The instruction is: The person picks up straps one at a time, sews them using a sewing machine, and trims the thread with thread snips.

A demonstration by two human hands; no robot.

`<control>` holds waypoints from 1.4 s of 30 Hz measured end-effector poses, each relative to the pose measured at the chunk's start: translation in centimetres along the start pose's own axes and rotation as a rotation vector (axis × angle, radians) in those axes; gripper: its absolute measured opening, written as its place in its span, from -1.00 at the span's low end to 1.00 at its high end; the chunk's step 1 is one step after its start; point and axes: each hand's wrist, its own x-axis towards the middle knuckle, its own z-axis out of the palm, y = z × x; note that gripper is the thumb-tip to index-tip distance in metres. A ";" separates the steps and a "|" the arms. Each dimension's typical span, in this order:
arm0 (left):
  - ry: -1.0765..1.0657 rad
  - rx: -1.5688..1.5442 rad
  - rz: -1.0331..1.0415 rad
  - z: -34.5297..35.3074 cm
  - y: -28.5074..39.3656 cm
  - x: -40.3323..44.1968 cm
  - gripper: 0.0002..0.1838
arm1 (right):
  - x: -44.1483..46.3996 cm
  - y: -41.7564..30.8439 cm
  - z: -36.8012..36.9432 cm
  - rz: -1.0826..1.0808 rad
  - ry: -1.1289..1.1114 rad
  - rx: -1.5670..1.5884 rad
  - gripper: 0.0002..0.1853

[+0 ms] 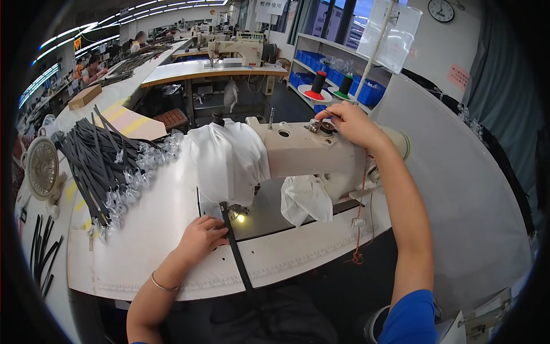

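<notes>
A sewing machine (318,152) stands on the white table, its head wrapped in white cloth (220,155). From beneath the presser foot, by a small lit lamp, a black strap (238,258) runs over the table's front edge toward me. My left hand (203,236) lies at the strap's left side near the foot, fingers curled against it. On top of the machine arm, my right hand (354,125) has its fingers pinched together beside a dark bobbin (327,128) on the winder. Whatever those fingertips hold is too small to make out.
Black straps with clear plastic ends (106,163) are piled at the left, beside a small fan (43,163). Two thread cones (317,86) stand behind the machine. An orange cord (360,229) hangs at the right. Another sewing machine (243,51) and several people are farther back.
</notes>
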 end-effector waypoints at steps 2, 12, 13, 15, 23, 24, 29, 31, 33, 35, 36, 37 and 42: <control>0.004 -0.010 -0.006 0.1 -0.1 0.0 -0.67 | 0.0 -0.1 -0.1 -0.002 -0.008 -0.019 -0.72; -0.012 0.019 -0.021 -0.3 0.1 0.1 -0.60 | -0.2 0.6 0.2 -0.030 -0.002 -0.018 -0.71; -0.018 0.016 -0.027 -0.3 0.2 0.1 -0.60 | -0.2 0.7 0.2 -0.042 -0.003 -0.019 -0.71; -0.023 0.014 -0.034 -0.4 0.2 0.1 -0.59 | -0.2 0.7 0.0 -0.008 -0.033 0.031 -0.71; -0.035 0.001 -0.054 -0.5 0.3 0.1 -0.58 | 0.4 -0.1 -2.1 0.051 -0.296 -0.031 -0.57; -0.036 -0.001 -0.059 -0.5 0.4 0.0 -0.58 | 0.4 0.4 -2.1 -0.043 -0.288 -0.098 -0.52; -0.045 0.001 -0.061 -0.4 0.2 0.0 -0.58 | 0.1 0.7 -1.7 -0.153 -0.254 -0.138 -0.43; -0.048 -0.005 -0.064 -0.3 0.1 0.0 -0.58 | 0.1 0.8 -1.5 -0.111 -0.247 -0.119 -0.44; -0.050 -0.012 -0.067 -0.4 0.2 0.0 -0.58 | 0.2 0.8 -1.6 -0.104 -0.255 -0.117 -0.44; -0.043 0.007 -0.055 -0.5 0.3 0.1 -0.60 | 0.2 0.8 -1.7 -0.098 -0.265 -0.117 -0.43; -0.043 0.006 -0.057 -0.5 0.3 0.1 -0.60 | 0.2 0.8 -1.7 -0.102 -0.260 -0.117 -0.44; -0.046 0.005 -0.062 -0.5 0.3 0.1 -0.59 | 0.2 0.8 -1.7 -0.107 -0.256 -0.116 -0.44; -0.054 -0.015 -0.086 -0.2 0.0 -0.1 -0.55 | -0.4 0.3 -1.7 -0.080 -0.220 -0.065 -0.41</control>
